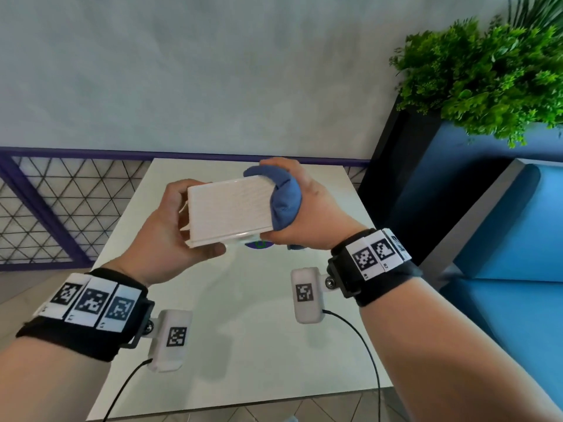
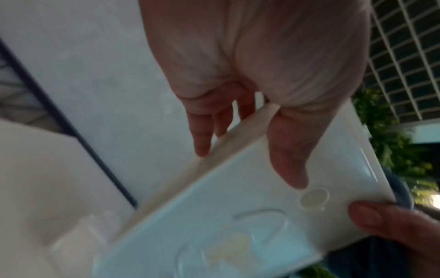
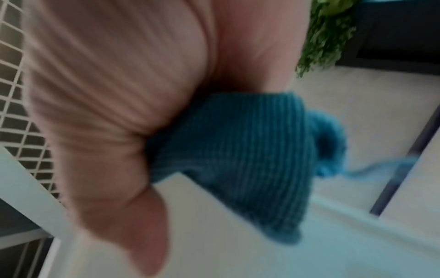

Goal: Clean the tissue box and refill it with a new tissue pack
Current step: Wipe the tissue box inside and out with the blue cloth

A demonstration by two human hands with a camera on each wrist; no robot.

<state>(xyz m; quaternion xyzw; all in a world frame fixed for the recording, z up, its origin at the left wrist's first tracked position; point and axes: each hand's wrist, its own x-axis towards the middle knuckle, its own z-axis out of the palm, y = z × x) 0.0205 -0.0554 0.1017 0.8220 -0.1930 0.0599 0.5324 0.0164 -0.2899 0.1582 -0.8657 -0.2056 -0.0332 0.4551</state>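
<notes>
A white plastic tissue box [image 1: 228,208] is held up in the air above the white table [image 1: 243,345]. My left hand [image 1: 179,226] grips its left end, thumb under the lower edge and fingers behind. My right hand [image 1: 301,208] holds a bunched blue cloth [image 1: 283,202] against the box's right end. In the left wrist view my left hand [image 2: 257,150] has its thumb on the box's smooth face [image 2: 238,216], and the right thumb [image 2: 390,223] shows at its far corner. In the blurred right wrist view my right hand [image 3: 142,131] presses the blue cloth [image 3: 238,159] on the box [image 3: 238,254].
A small round blue and green object [image 1: 259,245] lies on the table, mostly hidden under the box. A blue bench [image 1: 502,269] and a planter with green leaves [image 1: 487,77] stand to the right. A purple-framed mesh rail [image 1: 54,208] runs along the left.
</notes>
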